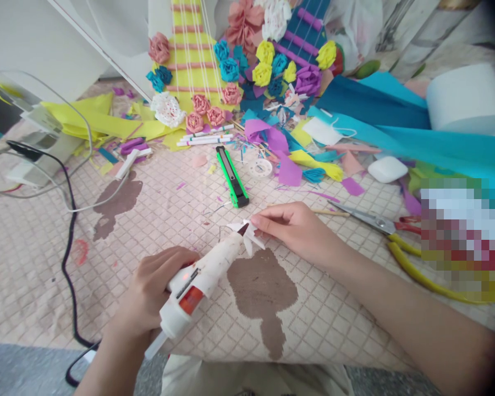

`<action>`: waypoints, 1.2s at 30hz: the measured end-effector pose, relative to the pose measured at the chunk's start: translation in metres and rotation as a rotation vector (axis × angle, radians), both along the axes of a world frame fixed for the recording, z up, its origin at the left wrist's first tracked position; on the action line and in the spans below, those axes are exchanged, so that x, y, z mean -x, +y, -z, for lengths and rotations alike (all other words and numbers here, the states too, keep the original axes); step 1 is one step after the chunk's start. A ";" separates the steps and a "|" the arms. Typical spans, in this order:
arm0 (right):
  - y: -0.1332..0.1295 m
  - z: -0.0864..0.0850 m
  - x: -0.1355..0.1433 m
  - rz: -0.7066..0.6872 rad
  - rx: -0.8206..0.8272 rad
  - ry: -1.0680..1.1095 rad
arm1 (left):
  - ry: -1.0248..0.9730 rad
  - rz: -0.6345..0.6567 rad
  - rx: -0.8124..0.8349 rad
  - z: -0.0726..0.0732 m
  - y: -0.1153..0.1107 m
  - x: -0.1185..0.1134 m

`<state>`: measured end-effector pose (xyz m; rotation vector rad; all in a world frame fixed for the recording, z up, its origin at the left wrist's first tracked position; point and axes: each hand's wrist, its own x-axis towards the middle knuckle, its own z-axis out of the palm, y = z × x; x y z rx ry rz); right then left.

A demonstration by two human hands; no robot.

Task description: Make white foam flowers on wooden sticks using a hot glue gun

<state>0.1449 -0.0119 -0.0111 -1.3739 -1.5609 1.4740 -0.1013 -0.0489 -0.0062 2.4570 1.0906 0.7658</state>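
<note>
L hand grips white plastic glue gun, its dark nozzle at small white pointy paper piece pinched in R hand, over beige checked cloth, nr green-&-black cutter.

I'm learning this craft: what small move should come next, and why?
Perhaps lightly squeeze the white plastic glue gun: its dark conical nozzle is right at the small white pointed piece, seemingly paper, and the left hand grips the gun while the right hand pinches the piece.
</note>
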 end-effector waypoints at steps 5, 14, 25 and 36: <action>0.001 0.002 0.000 -0.004 -0.005 0.008 | 0.018 -0.003 -0.009 -0.002 0.000 -0.001; 0.001 0.002 0.000 0.003 0.003 0.070 | -0.007 -0.232 0.068 0.004 -0.007 0.010; 0.002 0.005 0.002 0.036 0.044 0.089 | -0.114 -0.883 0.361 0.006 0.027 0.064; 0.001 0.005 0.000 0.032 0.025 0.063 | 0.106 -0.941 0.242 0.005 0.019 0.083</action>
